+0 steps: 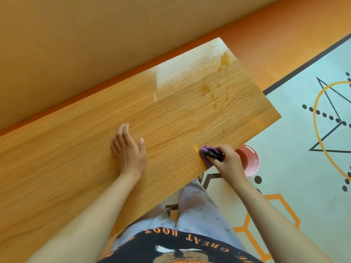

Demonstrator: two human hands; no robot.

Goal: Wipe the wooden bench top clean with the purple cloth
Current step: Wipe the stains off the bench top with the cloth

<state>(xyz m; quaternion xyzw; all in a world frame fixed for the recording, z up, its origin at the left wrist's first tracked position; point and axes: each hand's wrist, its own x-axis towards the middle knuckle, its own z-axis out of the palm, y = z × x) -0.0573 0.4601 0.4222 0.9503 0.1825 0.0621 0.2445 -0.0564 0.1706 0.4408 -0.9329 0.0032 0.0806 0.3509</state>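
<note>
Head view shows the wooden table running from lower left to upper right of the frame, with a person standing at its near edge. The right hand has its grip clamped on the purple cloth, which is bunched into a wad and pressed on the table top right at the near edge, just right of centre of the frame. The left hand lies flat on the wood near the centre, fingers spread and holding nothing, apparently bracing the body. Toward the upper right of the table there are darker wet patches and a streak nearer the far corner, well apart from the cloth. A pink basin sits on the patterned floor mat, partly hidden behind the right hand and the table edge. The wiping seems to be under way at the near edge, with the spill area not yet reached. The next move likely calls for pushing the cloth up and right across the grain to the wet patches, pressing firmly enough to lift the liquid rather than smear it.
</note>
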